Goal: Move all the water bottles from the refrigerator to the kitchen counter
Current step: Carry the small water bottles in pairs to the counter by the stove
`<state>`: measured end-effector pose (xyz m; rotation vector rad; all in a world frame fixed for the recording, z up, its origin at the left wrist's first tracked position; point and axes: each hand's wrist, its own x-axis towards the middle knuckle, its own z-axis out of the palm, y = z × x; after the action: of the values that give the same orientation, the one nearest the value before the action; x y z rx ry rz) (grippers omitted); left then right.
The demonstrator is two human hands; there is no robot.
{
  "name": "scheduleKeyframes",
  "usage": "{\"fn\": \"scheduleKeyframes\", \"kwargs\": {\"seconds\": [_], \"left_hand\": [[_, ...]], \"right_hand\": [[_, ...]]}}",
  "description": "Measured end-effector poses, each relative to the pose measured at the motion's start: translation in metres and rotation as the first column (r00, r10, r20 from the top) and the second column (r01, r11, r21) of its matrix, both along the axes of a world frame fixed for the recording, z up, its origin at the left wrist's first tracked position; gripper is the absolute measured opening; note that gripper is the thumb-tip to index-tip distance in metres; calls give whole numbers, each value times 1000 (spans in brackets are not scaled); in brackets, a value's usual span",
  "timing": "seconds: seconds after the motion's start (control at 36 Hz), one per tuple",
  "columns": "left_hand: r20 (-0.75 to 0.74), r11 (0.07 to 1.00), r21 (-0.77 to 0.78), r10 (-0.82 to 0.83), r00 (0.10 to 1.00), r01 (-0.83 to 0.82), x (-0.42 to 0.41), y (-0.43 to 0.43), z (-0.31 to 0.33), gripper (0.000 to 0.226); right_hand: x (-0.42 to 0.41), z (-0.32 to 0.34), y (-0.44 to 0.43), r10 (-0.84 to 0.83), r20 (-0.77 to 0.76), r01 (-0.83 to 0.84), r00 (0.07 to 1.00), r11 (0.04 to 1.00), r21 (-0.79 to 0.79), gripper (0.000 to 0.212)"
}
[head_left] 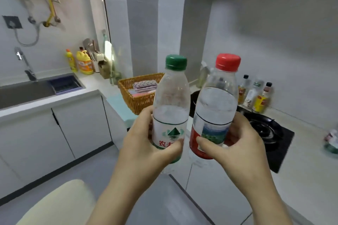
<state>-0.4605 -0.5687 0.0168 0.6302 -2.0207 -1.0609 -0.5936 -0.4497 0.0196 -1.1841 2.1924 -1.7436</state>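
Observation:
My left hand grips a clear water bottle with a green cap around its white label. Beside it, my right hand grips a clear water bottle with a red cap around its red and blue label. Both bottles are upright, nearly touching, and held in the air in front of the corner of the white kitchen counter. The refrigerator is out of view.
A black gas hob lies on the counter right of the bottles, sauce bottles behind it. A wicker basket with cloths sits in the corner. A sink, tap and yellow detergent bottles are at left. A pale chair back is lower left.

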Motion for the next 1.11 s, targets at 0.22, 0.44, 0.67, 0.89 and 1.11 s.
{"fn": "scheduleKeyframes", "kwargs": {"seconds": [0.22,0.44,0.67,0.89,1.11], "left_hand": [[37,974,21,-226,973,226,-50,-3,-10,57],[52,921,21,-389,920,389,-104,21,-14,53],[65,877,27,-480,875,480,-171,67,-18,51],[26,826,-1,-563,826,563,-239,131,-12,50],[5,770,40,-637,771,637,-294,186,-15,47]], "right_hand": [[-23,-9,26,-238,-2,238,971,970,38,56],[-52,-15,64,-417,18,416,909,908,53,53],[-98,-21,121,-538,41,535,842,842,76,53],[-152,-13,186,-620,37,617,784,785,56,57],[-197,-19,244,-697,65,693,714,717,73,60]]}}
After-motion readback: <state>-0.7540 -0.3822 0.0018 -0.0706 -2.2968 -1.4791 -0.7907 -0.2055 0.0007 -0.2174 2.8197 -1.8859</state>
